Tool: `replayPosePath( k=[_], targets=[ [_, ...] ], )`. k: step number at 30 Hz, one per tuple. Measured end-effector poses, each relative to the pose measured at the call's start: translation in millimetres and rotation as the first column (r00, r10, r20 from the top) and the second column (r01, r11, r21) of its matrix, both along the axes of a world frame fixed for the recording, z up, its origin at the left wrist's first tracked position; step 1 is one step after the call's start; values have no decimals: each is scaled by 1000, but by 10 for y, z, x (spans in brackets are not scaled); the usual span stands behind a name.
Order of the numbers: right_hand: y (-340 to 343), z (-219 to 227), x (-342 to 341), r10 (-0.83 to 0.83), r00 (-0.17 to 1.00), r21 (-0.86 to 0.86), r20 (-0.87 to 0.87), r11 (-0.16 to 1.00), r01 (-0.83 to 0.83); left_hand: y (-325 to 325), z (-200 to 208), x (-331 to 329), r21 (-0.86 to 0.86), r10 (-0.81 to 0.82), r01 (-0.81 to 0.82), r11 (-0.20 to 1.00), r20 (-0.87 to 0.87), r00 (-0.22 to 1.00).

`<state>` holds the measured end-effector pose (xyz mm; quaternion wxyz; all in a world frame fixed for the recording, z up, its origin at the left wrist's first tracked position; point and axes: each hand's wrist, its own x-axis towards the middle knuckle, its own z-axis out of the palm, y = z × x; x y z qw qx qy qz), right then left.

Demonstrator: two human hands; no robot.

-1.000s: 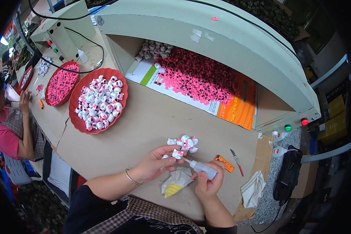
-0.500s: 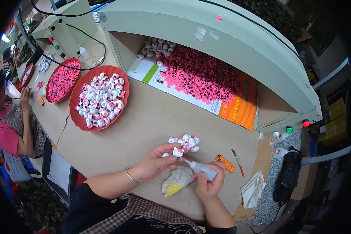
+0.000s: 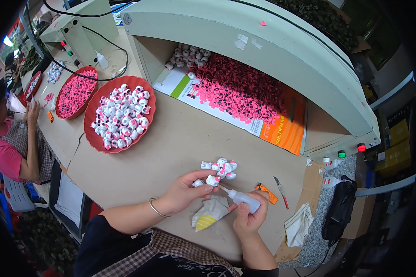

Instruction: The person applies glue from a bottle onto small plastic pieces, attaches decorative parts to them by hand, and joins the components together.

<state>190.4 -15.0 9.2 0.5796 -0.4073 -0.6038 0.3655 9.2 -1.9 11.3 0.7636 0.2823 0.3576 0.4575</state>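
Observation:
Between the fingertips of my left hand [image 3: 188, 190] is a small white cat-head figure [image 3: 212, 180] with a pink bow. A second white piece [image 3: 198, 183] shows by the same fingers. My right hand [image 3: 252, 217] grips a translucent squeeze bottle [image 3: 244, 200], tilted so that its thin nozzle meets or nearly meets the lower right of the cat head; exact contact is too small to tell. Just beyond my left hand lies a cluster of similar cat heads [image 3: 224, 167] on the table. Under the bottle rests a crumpled white cloth with a yellow-striped corner [image 3: 207, 220].
A red scalloped bowl [image 3: 88, 134] holds several finished-looking heads. Pink bows [image 3: 245, 92] pile inside the pale curved housing [image 3: 208, 24]. An orange lighter [image 3: 267, 194], a craft knife [image 3: 281, 192] and a white cloth [image 3: 299, 225] lie right. A co-worker [image 3: 15, 147] sits left.
The bottle and my right hand have shifted very slightly, with the nozzle still at the cat head. At the left, the co-worker's hands have moved a little.

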Motion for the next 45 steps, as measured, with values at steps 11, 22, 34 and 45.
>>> replayPosePath(
  k=[11, 22, 34, 45],
  targets=[
    [12, -20, -19, 17, 994, 20, 105, 1000, -19, -4, 10, 10, 41, -45, 47, 998, -56, 997],
    [6, -10, 50, -11, 992, 14, 125, 1000, 10, -5, 7, 12, 70, 9, -1, 998, -111, 994],
    [408, 467, 184, -124, 973, -390, -196, 920, 38, 11, 0, -15, 7, -6, 7, 1000, -49, 999],
    [1767, -157, 26, -149, 473, 120, 868, 989, 91, 6, -8, -57, 13, 26, -26, 1000, -13, 1000]
  ],
)
